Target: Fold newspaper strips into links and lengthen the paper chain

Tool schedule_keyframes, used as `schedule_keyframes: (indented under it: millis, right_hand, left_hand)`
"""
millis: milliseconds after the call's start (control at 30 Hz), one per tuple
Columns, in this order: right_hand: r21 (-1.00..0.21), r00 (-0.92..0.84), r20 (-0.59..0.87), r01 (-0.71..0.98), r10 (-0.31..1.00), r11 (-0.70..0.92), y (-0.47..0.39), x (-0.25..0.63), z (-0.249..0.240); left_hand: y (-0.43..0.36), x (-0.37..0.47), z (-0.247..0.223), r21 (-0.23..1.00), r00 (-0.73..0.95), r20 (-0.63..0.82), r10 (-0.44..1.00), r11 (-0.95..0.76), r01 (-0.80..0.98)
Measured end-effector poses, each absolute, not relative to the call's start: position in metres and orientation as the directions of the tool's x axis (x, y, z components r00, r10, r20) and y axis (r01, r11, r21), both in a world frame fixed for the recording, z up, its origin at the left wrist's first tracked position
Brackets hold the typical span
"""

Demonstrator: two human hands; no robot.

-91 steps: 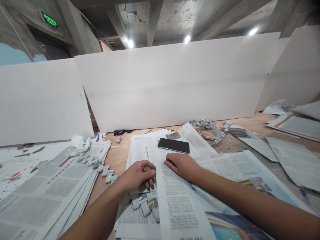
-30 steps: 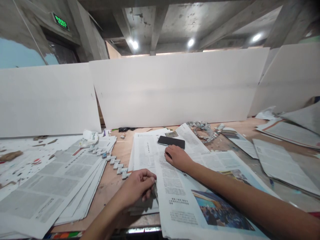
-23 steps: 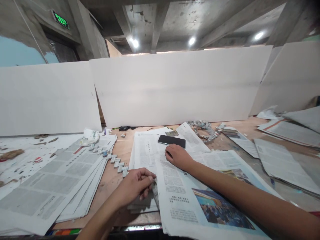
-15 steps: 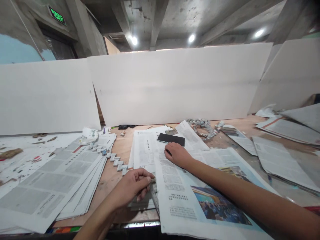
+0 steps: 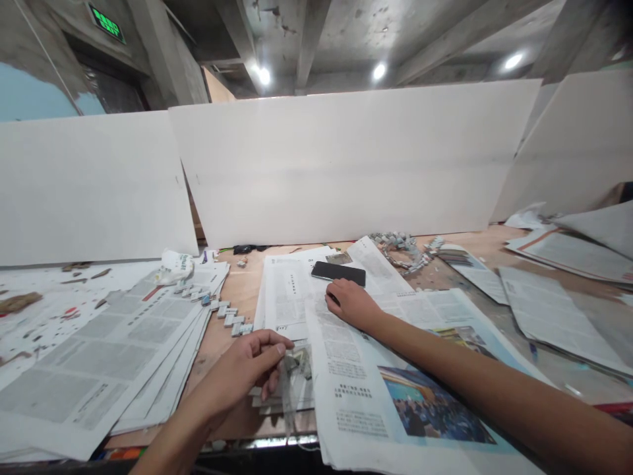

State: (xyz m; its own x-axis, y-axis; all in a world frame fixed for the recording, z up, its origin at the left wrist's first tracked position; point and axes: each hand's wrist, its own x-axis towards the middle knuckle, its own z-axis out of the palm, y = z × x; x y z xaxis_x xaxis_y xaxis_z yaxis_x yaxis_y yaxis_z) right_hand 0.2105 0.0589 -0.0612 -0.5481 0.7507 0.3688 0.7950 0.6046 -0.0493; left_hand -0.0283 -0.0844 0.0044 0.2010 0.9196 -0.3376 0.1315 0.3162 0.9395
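At the fingertips of the left hand, beside the near left edge of a large newspaper sheet, a thin pale strip is seen hanging toward the table's front edge; it is blurred and its material cannot be made out. The left hand's fingers are curled, with thumb and forefinger brought close together; whether the strip is gripped or only touched cannot be told. Small folded pieces are partly seen just past these fingertips, on papers underneath.

The newspaper sheet is pressed by the right hand, laid palm down with fingers bent; its underside is hidden, so whether anything is held there cannot be told. A colour photograph is printed on the sheet's near part. Just beyond the right hand, a black phone is laid screen up on a stack of newsprint, its near right edge overlapped by the knuckles in this view.

Left of the stack, a zigzag chain of folded paper is extended across the tabletop toward a crumpled plastic bag. Both the bag and the chain's far end are set on fanned newspapers. Beyond the right hand, a looped paper chain is placed near further loose sheets. The tabletop is backed by white boards; above them, ceiling lamps are lit.
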Motion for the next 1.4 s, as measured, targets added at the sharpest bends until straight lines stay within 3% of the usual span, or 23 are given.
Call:
schedule_keyframes:
  millis: [367,567,867,1200,1400]
  right_hand:
    - [-0.173,-0.52,0.353,0.781,0.778,0.6,0.059,0.21,-0.06]
    - [-0.416,-0.476,0.307,0.712,0.824,0.566,0.067,0.218,-0.061]
    - [-0.762,-0.569,0.173,0.439,0.804,0.476,0.085,0.237,-0.058]
    - [-0.85,-0.579,0.137,0.348,0.804,0.395,0.085,0.243,-0.058]
    - [-0.857,-0.576,0.099,0.364,0.811,0.364,0.083,0.242,-0.056]
  left_hand:
    - [-0.076,-0.029,-0.016,0.957,-0.087,-0.15,0.985,0.167,0.239]
    - [-0.068,-0.035,-0.021,0.969,-0.094,-0.148,0.985,0.163,0.187]
    - [-0.039,-0.035,-0.002,0.975,-0.091,-0.111,0.99,0.126,0.183]
    - [-0.033,-0.035,-0.029,0.969,-0.086,-0.085,0.993,0.103,0.227]
    - [-0.027,-0.028,-0.028,0.988,-0.162,0.02,0.987,0.005,0.154]
